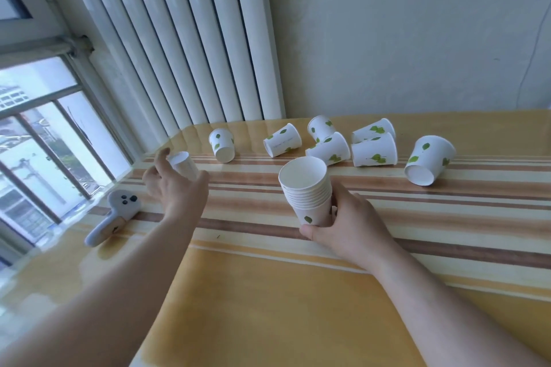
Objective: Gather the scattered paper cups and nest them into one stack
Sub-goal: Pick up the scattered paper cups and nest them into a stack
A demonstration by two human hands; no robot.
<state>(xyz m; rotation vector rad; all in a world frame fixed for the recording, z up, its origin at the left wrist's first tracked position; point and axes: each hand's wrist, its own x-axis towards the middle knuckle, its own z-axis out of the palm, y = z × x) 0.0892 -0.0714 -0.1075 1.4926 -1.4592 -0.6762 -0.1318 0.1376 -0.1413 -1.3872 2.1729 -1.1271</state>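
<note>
My right hand (347,226) grips the base of an upright stack of nested white paper cups with green leaf prints (307,188), mouth up, at the table's middle. My left hand (174,185) is at the left, closed around a single paper cup (183,164) held off the table, mouth facing me. Several loose cups lie on their sides along the far edge: one at the left (222,144), one further right (282,140), a cluster (351,143) behind the stack, and one at the far right (428,159).
The table (268,292) has a glossy yellow cloth with brown and cream stripes. A grey handheld controller (114,216) lies near the left edge. A white radiator (193,39) and a window (38,143) stand behind and to the left.
</note>
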